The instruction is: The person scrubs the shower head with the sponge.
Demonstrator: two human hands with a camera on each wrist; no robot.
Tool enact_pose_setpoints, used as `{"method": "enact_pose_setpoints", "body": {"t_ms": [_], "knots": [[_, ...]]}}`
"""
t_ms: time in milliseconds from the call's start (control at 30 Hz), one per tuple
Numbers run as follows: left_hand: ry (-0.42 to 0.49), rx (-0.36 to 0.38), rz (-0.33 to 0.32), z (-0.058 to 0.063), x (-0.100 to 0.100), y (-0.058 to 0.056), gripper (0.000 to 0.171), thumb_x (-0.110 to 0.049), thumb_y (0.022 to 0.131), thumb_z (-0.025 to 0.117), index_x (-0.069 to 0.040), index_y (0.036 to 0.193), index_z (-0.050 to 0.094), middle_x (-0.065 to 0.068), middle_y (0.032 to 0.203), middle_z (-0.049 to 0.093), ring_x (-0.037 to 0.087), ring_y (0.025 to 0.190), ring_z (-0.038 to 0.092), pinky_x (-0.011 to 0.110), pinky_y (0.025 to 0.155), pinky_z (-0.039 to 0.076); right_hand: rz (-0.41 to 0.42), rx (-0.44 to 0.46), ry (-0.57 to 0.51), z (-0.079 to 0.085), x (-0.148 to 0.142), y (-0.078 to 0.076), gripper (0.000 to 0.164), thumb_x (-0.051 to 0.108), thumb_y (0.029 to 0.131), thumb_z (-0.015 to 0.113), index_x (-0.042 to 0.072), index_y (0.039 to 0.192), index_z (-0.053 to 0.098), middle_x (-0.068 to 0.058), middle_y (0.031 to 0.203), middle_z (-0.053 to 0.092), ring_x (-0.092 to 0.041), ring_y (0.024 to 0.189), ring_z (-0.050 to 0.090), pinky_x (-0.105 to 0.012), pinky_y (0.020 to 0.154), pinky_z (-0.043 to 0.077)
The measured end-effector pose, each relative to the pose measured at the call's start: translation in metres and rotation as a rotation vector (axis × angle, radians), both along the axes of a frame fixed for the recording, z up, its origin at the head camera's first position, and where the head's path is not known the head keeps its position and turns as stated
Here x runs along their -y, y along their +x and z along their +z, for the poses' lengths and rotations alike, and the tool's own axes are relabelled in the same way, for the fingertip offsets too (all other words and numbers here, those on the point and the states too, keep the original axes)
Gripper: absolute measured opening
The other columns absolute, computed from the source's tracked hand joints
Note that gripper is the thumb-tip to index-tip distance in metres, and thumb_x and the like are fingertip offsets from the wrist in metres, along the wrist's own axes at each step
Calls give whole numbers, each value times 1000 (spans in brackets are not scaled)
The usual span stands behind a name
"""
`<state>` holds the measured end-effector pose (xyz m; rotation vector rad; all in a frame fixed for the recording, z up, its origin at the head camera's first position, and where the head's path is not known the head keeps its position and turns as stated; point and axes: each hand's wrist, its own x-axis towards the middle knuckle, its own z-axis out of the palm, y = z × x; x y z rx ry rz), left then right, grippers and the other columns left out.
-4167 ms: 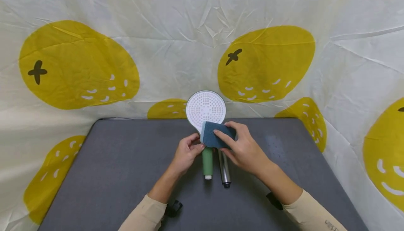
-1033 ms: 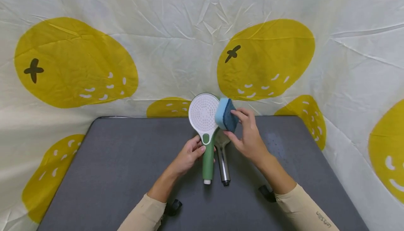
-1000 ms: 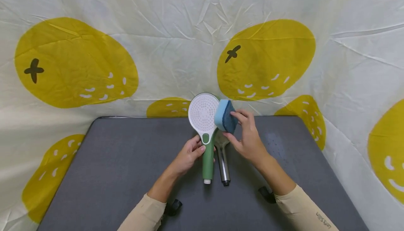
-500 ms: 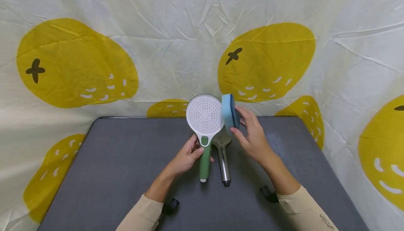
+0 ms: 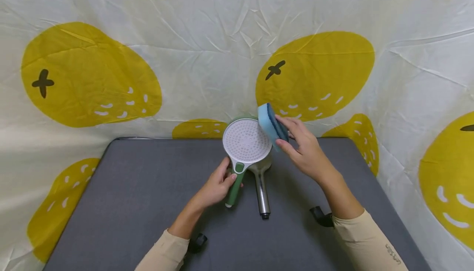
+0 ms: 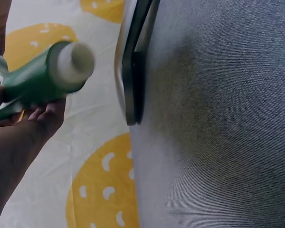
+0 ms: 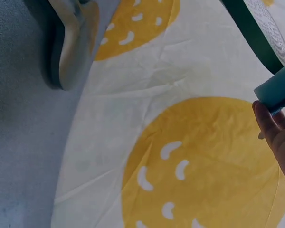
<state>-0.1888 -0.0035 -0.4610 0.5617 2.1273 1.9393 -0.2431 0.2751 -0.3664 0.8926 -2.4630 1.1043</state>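
Note:
My left hand point(image 5: 216, 185) grips the green handle of a shower head point(image 5: 247, 141), its white nozzle face turned up toward the head camera. The handle slants down to the left, and its white threaded end shows large in the left wrist view. In my right hand point(image 5: 305, 149) is a two-layer sponge point(image 5: 272, 124), light blue with a dark blue scouring side, pinched between thumb and fingers. The light blue side meets or nearly meets the right rim of the shower head; whether they touch is unclear. The right wrist view shows the sponge point(image 7: 278, 90) close beside the green rim.
A second shower head point(image 5: 262, 188), metallic, lies on the dark grey table point(image 5: 148, 197) below the held one, its round head partly hidden. Behind the table hangs a white sheet point(image 5: 207, 77) with yellow fruit prints. Black wrist cameras sit under both forearms.
The sponge has gone from across the shower head's neck to its right rim, turning so its light blue side faces left. The shower head has tilted, its handle end swinging left.

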Motion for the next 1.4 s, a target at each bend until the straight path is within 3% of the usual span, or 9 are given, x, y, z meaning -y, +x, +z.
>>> {"method": "enact_pose_setpoints", "body": {"t_ms": [267,367,500,633,800,867,1000,1200,1400], "knots": [[27,-33,74,2,-1,0,29,6,104,44,7,133,42,32,120,54,50,95,68,32,80,62,-4,168,-145,-20,1,7,65,4,102,63,12,159,33,-20,147,44,-39,129,58,-57,105,52],[26,-42,88,2,0,-1,33,6,105,45,4,138,42,31,122,54,47,97,69,28,80,60,12,221,-216,-32,2,9,63,1,103,59,8,158,29,-22,147,44,-39,127,59,-32,104,56],[47,-63,144,1,1,-2,40,6,103,49,3,143,43,29,125,55,41,94,67,25,77,59,11,237,-265,-48,2,11,63,-1,103,57,5,158,26,-25,145,48,-40,123,59,-8,94,49],[47,-99,186,0,2,-1,43,7,101,54,5,143,45,32,126,55,37,94,65,22,76,58,-11,201,-266,-54,-1,12,63,-2,103,56,7,159,29,-24,143,52,-31,119,61,-8,91,49],[8,-154,229,2,5,0,44,5,99,61,6,141,50,30,126,59,21,96,63,20,78,55,7,171,-251,-42,-8,11,58,-2,103,55,3,157,34,-25,142,54,-11,118,59,-7,93,49],[-4,-183,242,1,6,0,44,5,98,62,6,141,52,28,125,60,16,95,63,20,77,55,23,176,-233,-33,-12,10,56,-1,104,55,2,157,36,-25,142,53,-12,120,59,-6,95,48],[-32,-252,271,-4,7,-2,43,5,96,65,6,139,57,27,120,62,20,92,62,20,72,52,28,144,-134,-16,-20,7,55,4,104,58,8,157,41,-20,143,53,-22,121,58,-6,97,45],[-113,-341,309,-6,6,-3,45,3,92,72,-2,135,65,19,112,65,25,90,62,21,72,51,-6,25,-2,2,-25,7,60,9,97,71,20,153,52,-12,139,55,-22,118,54,-23,92,45],[-216,-400,380,-7,4,-3,50,0,88,79,-11,136,68,10,108,66,21,87,64,32,74,56,16,-72,70,11,-19,13,67,11,88,82,20,149,57,-13,138,52,-25,119,55,-36,97,48]]}}
